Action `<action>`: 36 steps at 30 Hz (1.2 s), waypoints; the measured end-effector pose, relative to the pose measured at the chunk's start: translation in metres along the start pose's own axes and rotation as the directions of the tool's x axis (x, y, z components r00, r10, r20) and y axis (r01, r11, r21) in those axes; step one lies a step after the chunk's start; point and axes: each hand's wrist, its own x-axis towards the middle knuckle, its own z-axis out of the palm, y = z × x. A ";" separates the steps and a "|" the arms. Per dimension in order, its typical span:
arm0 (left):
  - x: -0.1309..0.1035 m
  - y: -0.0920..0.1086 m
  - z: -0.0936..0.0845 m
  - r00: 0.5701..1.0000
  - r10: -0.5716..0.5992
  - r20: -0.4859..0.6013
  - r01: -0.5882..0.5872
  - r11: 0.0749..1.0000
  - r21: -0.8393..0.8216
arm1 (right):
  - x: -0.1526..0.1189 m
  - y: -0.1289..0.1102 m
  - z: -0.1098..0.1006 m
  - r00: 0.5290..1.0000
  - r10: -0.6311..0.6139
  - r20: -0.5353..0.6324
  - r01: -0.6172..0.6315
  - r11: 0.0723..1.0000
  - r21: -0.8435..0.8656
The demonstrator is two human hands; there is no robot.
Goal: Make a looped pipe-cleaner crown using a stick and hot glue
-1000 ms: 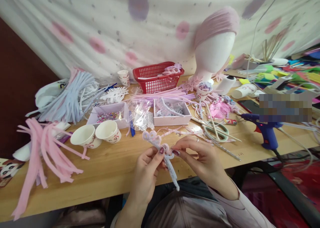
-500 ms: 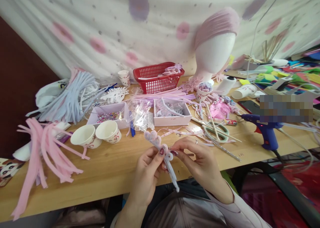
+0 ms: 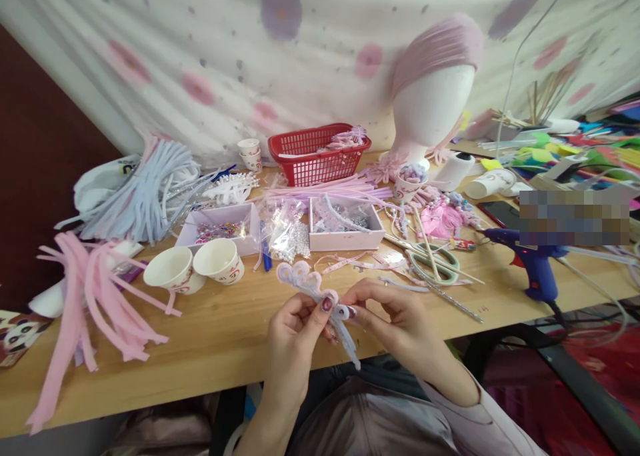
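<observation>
Between my hands is a pipe-cleaner piece [image 3: 306, 281] of fuzzy pink and pale blue stems, bent into rounded scallops, with loose stem ends hanging at its lower side. My left hand [image 3: 295, 333] pinches its middle between thumb and fingers. The fingertips of my right hand [image 3: 395, 316] are pressed together on a small curl at its right side. Both hands are just above the table's front edge. Part of the piece is hidden behind my fingers.
Paper cups [image 3: 219, 259], a box of beads [image 3: 250, 243], another box [image 3: 347, 240] and scissors [image 3: 443, 269] lie beyond. Pink stems [image 3: 100, 303] are at left, a blue glue gun [image 3: 537, 259] at right. A red basket [image 3: 320, 169] and a foam head [image 3: 430, 109] stand behind.
The pipe-cleaner piece has turned so its scalloped outline faces me more broadly, and its upper end has shifted left. Both hands keep their hold.
</observation>
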 end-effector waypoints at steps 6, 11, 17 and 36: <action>0.001 -0.004 0.002 0.996 0.077 -0.040 -0.073 0.993 0.091 | 0.000 0.005 0.000 0.954 0.276 0.116 -0.299 0.888 0.348; -0.001 -0.001 0.002 0.997 0.031 -0.067 -0.024 0.994 0.110 | 0.001 0.011 0.002 0.948 0.307 0.086 -0.316 0.870 0.379; -0.003 0.003 0.002 0.998 -0.015 -0.057 0.023 0.990 0.139 | -0.002 0.004 0.004 0.976 0.212 -0.052 -0.201 0.967 0.157; 0.006 -0.007 -0.010 0.998 -0.020 -0.052 0.030 0.980 0.199 | -0.005 -0.003 0.009 0.993 -0.025 -0.112 0.006 0.985 -0.170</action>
